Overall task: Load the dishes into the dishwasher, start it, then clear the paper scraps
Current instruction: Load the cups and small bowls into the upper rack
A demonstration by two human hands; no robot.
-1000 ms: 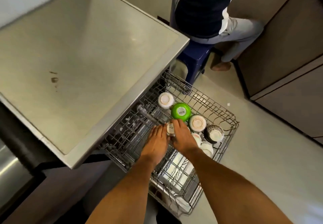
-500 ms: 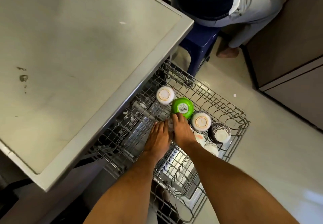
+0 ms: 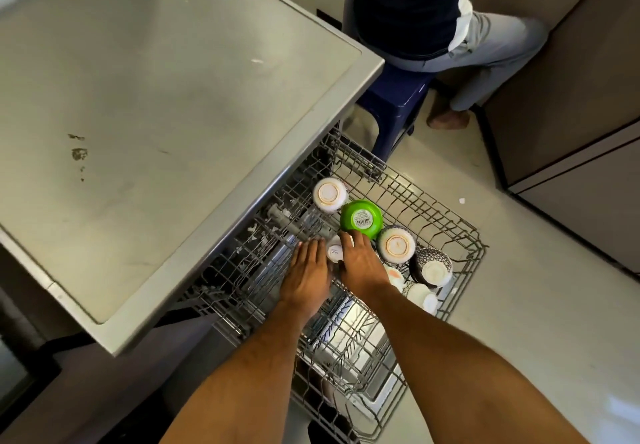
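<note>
The upper dishwasher rack [image 3: 460,235] is pulled out below the steel counter. Upside down in it are a white cup [image 3: 329,194], a green bowl [image 3: 362,218] with a barcode label, a patterned bowl [image 3: 396,245], a dark patterned bowl [image 3: 433,267] and more white dishes [image 3: 420,296]. A small white cup [image 3: 335,252] stands upside down between my hands. My left hand [image 3: 306,272] lies flat with straight fingers against its left side. My right hand [image 3: 360,260] touches its right side, fingertips reaching the green bowl.
The steel counter [image 3: 173,114] overhangs the rack on the left. A person sits on a blue stool [image 3: 394,104] just beyond the rack. Brown cabinets [image 3: 571,131] line the right. A paper scrap [image 3: 461,200] lies on the pale floor. The lower rack [image 3: 349,350] shows underneath.
Both hands stayed at the small cup. Half a second ago they hid it; now they sit slightly apart and its base shows between them.
</note>
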